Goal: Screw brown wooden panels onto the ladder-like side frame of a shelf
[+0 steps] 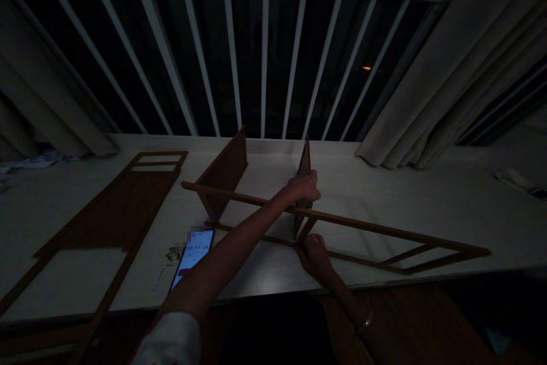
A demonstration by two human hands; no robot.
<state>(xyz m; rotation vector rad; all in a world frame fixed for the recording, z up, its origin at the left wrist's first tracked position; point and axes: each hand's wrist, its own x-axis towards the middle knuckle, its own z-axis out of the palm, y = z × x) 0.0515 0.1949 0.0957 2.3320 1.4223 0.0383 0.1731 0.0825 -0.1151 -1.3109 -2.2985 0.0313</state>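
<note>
A dark wooden side frame (363, 224) with long rails lies on the white ledge, two boards standing up from it. My left hand (304, 187) reaches across the frame and is closed around the right-hand shelf board (303, 164) near its upper rail. Lower down, my right hand (316, 254) has its fingers curled in at the joint where a short crosspiece (306, 229) meets the lower rail. What those fingers pinch, if anything, is hidden. The other shelf board (226, 168) stands at the frame's left end, with neither hand on it.
On the left lies another wooden frame with a panel (109, 205). A lit phone (197, 251) showing a timer sits beside small metal parts (173, 253) and a thin bent metal tool (160, 277). A white railing (265, 57) and curtains (427, 80) border the ledge (427, 200).
</note>
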